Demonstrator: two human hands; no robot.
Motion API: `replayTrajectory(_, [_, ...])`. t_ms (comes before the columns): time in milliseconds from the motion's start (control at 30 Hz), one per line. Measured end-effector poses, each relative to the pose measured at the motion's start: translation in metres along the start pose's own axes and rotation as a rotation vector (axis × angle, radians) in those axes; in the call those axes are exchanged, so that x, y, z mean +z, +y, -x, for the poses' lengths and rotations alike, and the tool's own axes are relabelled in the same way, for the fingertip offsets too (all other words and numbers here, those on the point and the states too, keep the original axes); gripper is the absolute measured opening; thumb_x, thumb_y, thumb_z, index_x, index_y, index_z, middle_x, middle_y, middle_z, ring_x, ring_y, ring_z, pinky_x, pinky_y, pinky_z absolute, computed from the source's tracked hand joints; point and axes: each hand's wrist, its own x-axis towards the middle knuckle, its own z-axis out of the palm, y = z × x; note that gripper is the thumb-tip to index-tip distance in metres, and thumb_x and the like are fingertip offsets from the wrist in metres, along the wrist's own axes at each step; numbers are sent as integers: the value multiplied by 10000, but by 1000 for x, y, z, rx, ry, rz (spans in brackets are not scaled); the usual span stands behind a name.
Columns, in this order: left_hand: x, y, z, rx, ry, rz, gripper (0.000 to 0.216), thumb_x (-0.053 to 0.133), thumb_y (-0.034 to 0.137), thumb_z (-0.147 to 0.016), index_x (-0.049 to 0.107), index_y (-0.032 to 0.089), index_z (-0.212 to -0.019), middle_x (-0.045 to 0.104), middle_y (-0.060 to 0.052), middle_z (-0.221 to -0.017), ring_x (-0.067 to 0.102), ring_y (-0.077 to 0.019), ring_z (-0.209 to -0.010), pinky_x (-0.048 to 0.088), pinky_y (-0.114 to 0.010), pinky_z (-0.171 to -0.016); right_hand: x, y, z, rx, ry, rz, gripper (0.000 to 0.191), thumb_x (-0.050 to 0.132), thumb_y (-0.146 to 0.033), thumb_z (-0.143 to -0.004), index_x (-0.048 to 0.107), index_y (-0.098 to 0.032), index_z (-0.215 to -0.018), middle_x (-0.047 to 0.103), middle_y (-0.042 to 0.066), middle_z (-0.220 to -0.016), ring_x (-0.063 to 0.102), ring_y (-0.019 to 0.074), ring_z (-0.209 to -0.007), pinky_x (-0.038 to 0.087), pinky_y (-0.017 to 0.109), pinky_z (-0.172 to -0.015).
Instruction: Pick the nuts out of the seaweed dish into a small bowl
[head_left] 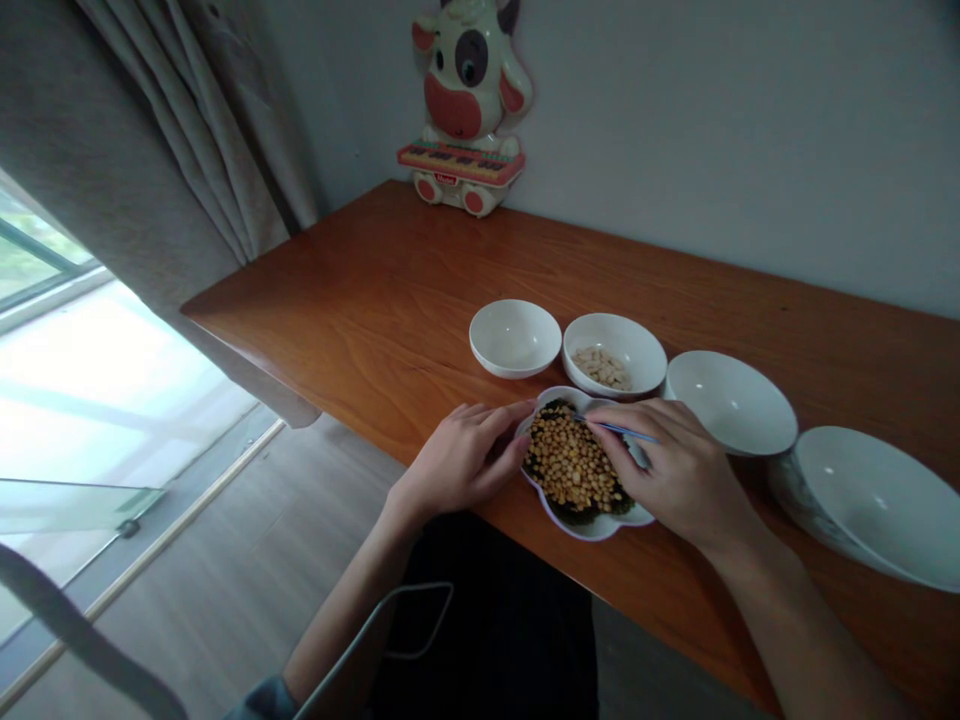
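A white flower-shaped dish [587, 534] with a pale purple rim lies near the table's front edge. Yellow split kernels [574, 460] cover a layer of small dark green beans [577, 515] in it. My left hand [469, 455] steadies the dish's left rim between fingers and thumb. Pinched in my right hand [675, 465] is a thin bluish pair of tweezers [630, 432], its tip over the dish's far part. Whether the tips hold anything is too small to tell. Behind the dish, a white bowl [637, 340] contains pale flat seeds [602, 368].
More white bowls stand in the row: one on the left [515, 338], one right of the seeds [731, 400], and a larger one [877, 500] at far right. A cow-shaped toy piano [465, 120] stands at the wooden table's [360, 290] back. A white cable [367, 620] crosses my left forearm.
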Motion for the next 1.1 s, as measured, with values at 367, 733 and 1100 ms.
replayTrajectory(367, [0,-1,0,10,11,-1,414,449,345,-1076,498,169,-1447,738,-121,-1232,712,-260,-1056,547,-441,-928,1,-1,1,85,3,-27,159,676,-181,-929,676,-216,-1084,787,43,-994,735,215,-868,537,393,-826])
replayTrajectory(733, [0,0,0,7,13,-4,406,463,336,-1073,506,183,-1447,724,-122,-1283,712,-262,-1106,548,-439,-961,3,1,2,96,-45,-61,154,669,-202,-947,661,-214,-1100,779,45,-1041,728,217,-928,552,411,-867])
replayTrajectory(1100, [1,0,0,9,29,-13,407,461,346,-1072,509,174,-1437,734,-121,-1250,714,-263,-1062,553,-440,-934,0,-2,3,72,-6,-45,178,654,-136,-925,674,-232,-1074,792,38,-983,739,215,-861,551,397,-824])
